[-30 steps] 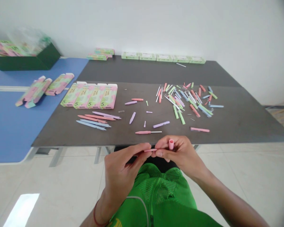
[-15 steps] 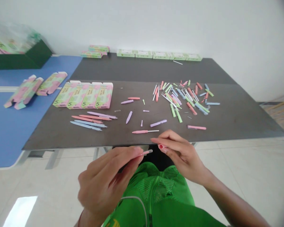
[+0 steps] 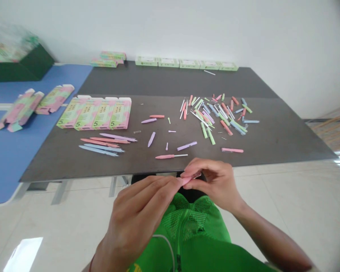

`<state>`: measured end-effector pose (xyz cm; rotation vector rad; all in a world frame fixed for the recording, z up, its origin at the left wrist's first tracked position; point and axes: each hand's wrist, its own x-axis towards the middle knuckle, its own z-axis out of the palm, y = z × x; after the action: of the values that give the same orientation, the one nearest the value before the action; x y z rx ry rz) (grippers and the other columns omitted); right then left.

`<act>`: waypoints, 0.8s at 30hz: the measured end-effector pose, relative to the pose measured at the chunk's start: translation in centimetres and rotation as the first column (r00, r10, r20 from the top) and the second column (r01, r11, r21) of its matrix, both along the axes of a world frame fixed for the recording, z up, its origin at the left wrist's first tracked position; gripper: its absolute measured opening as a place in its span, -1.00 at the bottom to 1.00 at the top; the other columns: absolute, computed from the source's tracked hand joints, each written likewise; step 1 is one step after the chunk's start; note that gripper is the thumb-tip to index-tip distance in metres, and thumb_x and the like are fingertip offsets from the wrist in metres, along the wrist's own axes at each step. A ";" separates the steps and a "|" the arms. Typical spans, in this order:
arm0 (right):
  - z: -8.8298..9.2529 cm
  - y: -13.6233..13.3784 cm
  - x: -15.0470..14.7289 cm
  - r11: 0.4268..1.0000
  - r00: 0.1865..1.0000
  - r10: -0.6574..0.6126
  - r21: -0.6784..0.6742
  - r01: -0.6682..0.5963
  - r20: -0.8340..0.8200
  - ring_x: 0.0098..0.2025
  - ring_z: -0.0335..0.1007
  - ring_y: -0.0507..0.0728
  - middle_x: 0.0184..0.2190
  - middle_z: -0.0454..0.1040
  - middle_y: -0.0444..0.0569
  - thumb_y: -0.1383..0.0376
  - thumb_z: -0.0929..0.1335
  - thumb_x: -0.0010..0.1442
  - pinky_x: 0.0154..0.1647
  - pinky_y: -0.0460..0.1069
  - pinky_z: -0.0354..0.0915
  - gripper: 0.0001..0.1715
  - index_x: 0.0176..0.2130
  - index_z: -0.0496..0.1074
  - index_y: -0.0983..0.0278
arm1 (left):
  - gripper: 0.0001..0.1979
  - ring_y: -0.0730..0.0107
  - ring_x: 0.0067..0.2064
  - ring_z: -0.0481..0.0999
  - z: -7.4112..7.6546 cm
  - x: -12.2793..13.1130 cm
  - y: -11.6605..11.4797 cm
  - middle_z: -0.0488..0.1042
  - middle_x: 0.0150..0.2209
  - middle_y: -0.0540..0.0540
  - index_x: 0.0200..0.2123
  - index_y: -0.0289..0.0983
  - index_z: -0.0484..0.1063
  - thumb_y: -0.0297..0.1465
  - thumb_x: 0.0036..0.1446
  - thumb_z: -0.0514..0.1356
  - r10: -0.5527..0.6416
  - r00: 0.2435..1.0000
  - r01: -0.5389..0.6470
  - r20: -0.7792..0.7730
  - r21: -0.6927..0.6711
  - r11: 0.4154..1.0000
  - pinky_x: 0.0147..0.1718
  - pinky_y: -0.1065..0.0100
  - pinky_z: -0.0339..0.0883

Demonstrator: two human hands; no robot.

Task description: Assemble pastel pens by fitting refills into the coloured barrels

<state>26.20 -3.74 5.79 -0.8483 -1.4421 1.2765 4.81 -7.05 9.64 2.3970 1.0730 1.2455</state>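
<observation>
Between my left hand [image 3: 143,207] and my right hand [image 3: 215,183] is a pink pen barrel [image 3: 187,180], just off the table's front edge. My left fingertips pinch its left end. The thumb and fingers of my right hand close on its right end, where a clear piece shows. Past my hands lie a pink pen part with a white refill [image 3: 171,156], a purple barrel [image 3: 187,146] and a pink barrel [image 3: 232,150]. Small purple pieces and a purple tip part [image 3: 151,139] lie nearby.
Assembled pens [image 3: 102,149] lie on the dark table [image 3: 147,166] at left, below a row of pink-green boxes [image 3: 120,113]. Mixed pen parts [image 3: 212,117] are heaped at right. More boxes [image 3: 168,63] line the back. A green bin [image 3: 36,64] stands at far left.
My hands have come together; the pink pieces, apart before, now meet between them. The view has shifted slightly.
</observation>
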 end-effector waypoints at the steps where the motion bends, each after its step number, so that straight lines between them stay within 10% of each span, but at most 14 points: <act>1: -0.4 0.1 -0.1 0.995 0.998 0.000 -0.096 -0.006 -0.063 -0.28 0.61 0.11 -0.32 0.65 -0.06 0.45 0.61 0.05 -0.25 0.00 0.53 -0.69 -0.19 0.67 0.18 | -0.71 0.45 -0.08 0.66 -0.1 0.0 0.1 0.68 -0.10 -0.07 -0.03 -0.35 0.58 -0.66 0.19 0.35 0.004 1.000 -0.004 0.011 -0.004 1.000 0.08 0.46 0.50; 24: -2.5 0.3 -1.7 0.806 0.786 0.163 -0.379 -0.454 -0.596 -0.40 0.47 -0.02 -0.43 0.57 -0.14 0.25 0.65 0.01 -0.36 -0.12 0.35 -0.82 -0.36 0.67 0.19 | -0.66 0.38 -0.18 0.70 -2.2 2.2 0.5 0.70 -0.19 -0.03 -0.08 -0.27 0.59 -0.64 0.09 0.44 0.001 0.894 0.051 0.448 -0.104 0.993 -0.17 0.38 0.64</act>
<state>24.48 -3.47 3.25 -0.4948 -0.8066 2.0297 7.05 -6.58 7.41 1.8953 0.9329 1.5775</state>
